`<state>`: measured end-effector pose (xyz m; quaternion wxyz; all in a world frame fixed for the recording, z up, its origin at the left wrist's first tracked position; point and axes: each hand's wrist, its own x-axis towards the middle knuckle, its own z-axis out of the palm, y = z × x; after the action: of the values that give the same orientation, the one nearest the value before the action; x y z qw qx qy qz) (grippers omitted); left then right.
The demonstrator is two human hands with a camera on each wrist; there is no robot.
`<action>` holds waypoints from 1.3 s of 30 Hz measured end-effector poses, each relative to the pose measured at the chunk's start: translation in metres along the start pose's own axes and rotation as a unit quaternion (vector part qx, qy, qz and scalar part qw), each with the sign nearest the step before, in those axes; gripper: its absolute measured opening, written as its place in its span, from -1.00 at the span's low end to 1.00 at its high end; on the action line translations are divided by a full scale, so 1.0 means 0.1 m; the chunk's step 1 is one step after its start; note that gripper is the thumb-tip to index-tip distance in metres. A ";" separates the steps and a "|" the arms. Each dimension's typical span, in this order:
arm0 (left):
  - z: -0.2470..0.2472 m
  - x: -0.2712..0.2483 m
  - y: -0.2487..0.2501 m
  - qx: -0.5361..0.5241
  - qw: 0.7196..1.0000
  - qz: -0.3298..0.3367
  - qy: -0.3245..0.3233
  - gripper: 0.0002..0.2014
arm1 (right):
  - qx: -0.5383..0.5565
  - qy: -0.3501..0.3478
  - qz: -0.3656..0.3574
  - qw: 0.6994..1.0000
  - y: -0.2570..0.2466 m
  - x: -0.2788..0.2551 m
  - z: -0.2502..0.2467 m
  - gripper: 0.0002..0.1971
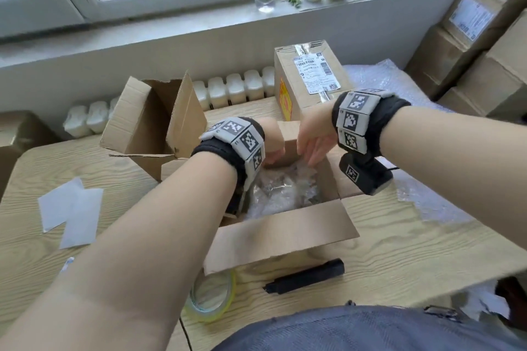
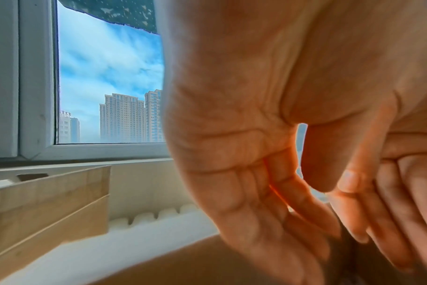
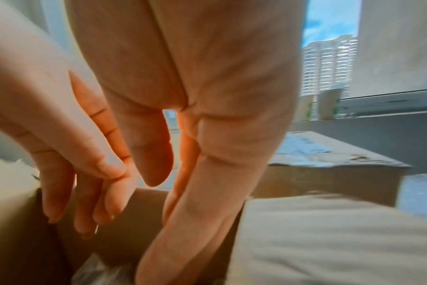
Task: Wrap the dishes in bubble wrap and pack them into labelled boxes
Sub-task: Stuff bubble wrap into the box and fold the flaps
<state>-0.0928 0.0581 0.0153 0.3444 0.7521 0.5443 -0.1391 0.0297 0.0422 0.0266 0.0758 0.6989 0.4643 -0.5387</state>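
An open cardboard box [image 1: 285, 234] stands mid-table with its flaps spread. Inside lies a bundle in bubble wrap [image 1: 282, 194], whose contents are hidden; a corner of it shows in the right wrist view [image 3: 97, 270]. My left hand [image 1: 272, 155] and right hand [image 1: 313, 151] hover side by side over the far half of the box, just above the bundle. In the wrist views the left hand [image 2: 305, 221] and right hand [image 3: 183, 173] point their fingers straight down, almost touching each other, and hold nothing.
An empty open box [image 1: 154, 122] tilts at back left; a sealed labelled box [image 1: 310, 80] stands behind. A tape roll [image 1: 212, 296] and a black marker-like tool [image 1: 305, 276] lie near me. White sheets [image 1: 71, 214] lie left, loose bubble wrap [image 1: 427, 199] right, stacked cartons [image 1: 484, 65] far right.
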 end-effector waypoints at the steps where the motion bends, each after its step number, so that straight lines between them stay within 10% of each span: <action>1: -0.02 0.03 0.05 -0.019 1.000 0.007 0.013 -0.89 | 0.063 0.018 0.010 0.998 0.08 -0.06 -0.10 -0.76; 8: 0.12 0.03 0.89 -0.067 0.987 0.083 0.120 -0.76 | -0.100 0.299 -0.010 0.949 1.26 -0.24 -0.60 -0.85; 17: 0.48 0.20 1.93 -0.039 0.989 0.096 0.105 -0.76 | -0.181 0.277 0.054 0.942 2.67 0.08 -0.67 -0.26; 23: 0.69 0.40 2.20 -0.025 0.995 0.056 0.075 -0.75 | -0.185 0.313 0.001 0.932 2.90 0.23 -0.79 -0.87; 32: 0.69 0.55 2.39 -0.121 0.983 -0.022 0.135 -0.33 | 0.117 0.460 -0.206 0.856 2.67 -0.19 -1.26 -0.87; 37: 0.39 0.45 2.33 -0.288 0.940 -0.056 0.174 0.16 | 0.378 0.313 -0.362 0.792 2.33 -0.50 -1.49 -0.83; 39: 0.28 0.38 2.27 -0.346 0.924 -0.036 0.161 -0.17 | 0.442 0.250 -0.372 0.777 2.26 -0.59 -1.53 -0.85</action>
<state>0.1337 0.0286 0.0559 0.4853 0.5782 0.6338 0.1688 0.3001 -0.0246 0.0489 -0.5669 0.5385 0.4016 -0.4768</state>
